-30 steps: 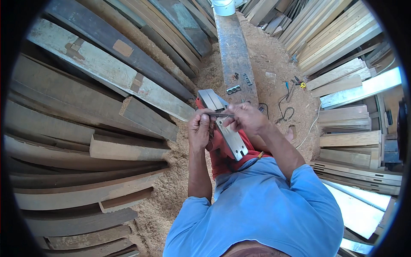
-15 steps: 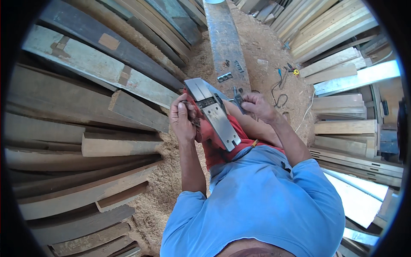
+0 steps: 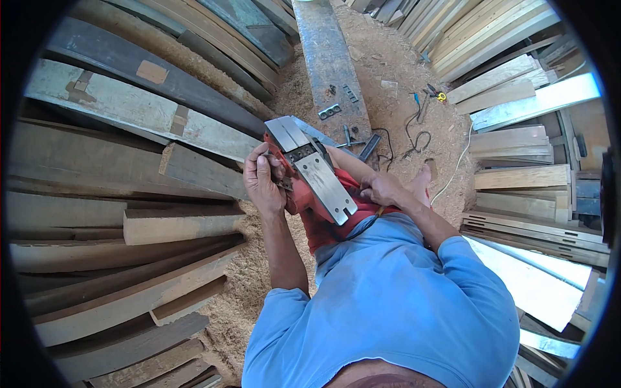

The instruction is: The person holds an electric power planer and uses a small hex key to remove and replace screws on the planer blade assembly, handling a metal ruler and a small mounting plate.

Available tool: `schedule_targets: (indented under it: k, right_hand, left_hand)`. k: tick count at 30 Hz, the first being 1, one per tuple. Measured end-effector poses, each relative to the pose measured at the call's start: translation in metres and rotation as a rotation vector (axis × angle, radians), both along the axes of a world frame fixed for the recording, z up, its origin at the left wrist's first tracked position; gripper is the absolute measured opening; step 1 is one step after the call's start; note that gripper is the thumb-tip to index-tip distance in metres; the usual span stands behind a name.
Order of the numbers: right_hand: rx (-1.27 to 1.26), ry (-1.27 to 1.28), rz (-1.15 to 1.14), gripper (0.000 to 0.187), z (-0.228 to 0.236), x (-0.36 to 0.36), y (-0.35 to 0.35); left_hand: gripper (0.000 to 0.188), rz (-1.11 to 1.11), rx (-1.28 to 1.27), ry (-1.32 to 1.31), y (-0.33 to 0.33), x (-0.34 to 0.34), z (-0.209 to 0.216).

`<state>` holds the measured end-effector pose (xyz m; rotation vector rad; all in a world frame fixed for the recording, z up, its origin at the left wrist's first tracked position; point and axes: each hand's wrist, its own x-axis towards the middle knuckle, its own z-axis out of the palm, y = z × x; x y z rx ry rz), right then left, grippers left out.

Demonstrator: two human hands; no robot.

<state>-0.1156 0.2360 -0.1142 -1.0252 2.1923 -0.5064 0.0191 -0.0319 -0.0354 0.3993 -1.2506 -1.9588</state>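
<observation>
Left grip (image 3: 264, 180) is curled up with the thumb folded over the fingers, just beside one red power planer (image 3: 315, 174); whether anything is pinched inside it cannot be told. Right grip (image 3: 383, 189), the second of two, hangs loosely bent over the lap, and its hidden fingers do not show whether they hold something. The person wears one soft blue shirt (image 3: 388, 291) and red shorts (image 3: 318, 234). The planer lies upturned over the lap, baring two flat metal sole plates: a shorter one with a lengthwise groove, and a longer one (image 3: 326, 191) with dark screw heads and a notched end. Beyond the lap, one T-shaped metal tool (image 3: 348, 136) and one dark, straight-sided bar (image 3: 369, 148) lie near each other. Farther along the tabletop (image 3: 323, 52), one long, scuffed plank, sits one metal block (image 3: 329, 112) with three round holes, beside one small, notched strip (image 3: 350, 94). To the right, one dark cable (image 3: 410, 132) loops over the shavings-strewn floor (image 3: 381, 110), near one yellow-handled tool (image 3: 441, 97). Rough, long boards (image 3: 97, 155) stand stacked at the left, and paler timber (image 3: 491, 32) at the far right.
</observation>
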Motion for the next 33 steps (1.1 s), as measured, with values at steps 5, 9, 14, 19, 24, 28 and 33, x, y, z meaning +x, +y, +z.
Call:
schedule_targets:
  k: [5,9,14,19,24,28,33]
  right_hand:
    - [-0.149,0.072,-0.196,0.018,0.007,-0.040,0.029]
    - [-0.579,-0.619,-0.437,0.011,0.027,-0.054,0.026]
    - [-0.674,-0.807,-0.498,0.013,0.056,-0.039,-0.004]
    - [-0.650,-0.735,-0.476,0.012,0.049,-0.039,-0.012]
    - [-0.314,0.018,-0.327,0.022,0.047,-0.022,0.000]
    - [-0.140,0.274,-0.120,0.018,0.025,0.031,-0.004]
    - [-0.258,0.332,0.068,0.019,0.002,0.064,-0.014]
  left_hand:
    - [0.026,-0.027,0.014,0.012,-0.004,0.005,-0.003]
    - [0.026,-0.010,0.018,-0.010,-0.004,0.003,-0.001]
    - [0.026,0.002,0.023,-0.024,0.002,-0.002,0.004]
    - [0.025,0.019,0.020,-0.010,0.002,0.003,0.004]
    - [0.024,0.016,0.048,0.036,-0.001,0.006,0.001]
    - [0.024,-0.001,0.048,0.032,-0.005,0.004,-0.005]
    - [0.024,-0.003,0.032,0.012,-0.003,0.002,-0.001]
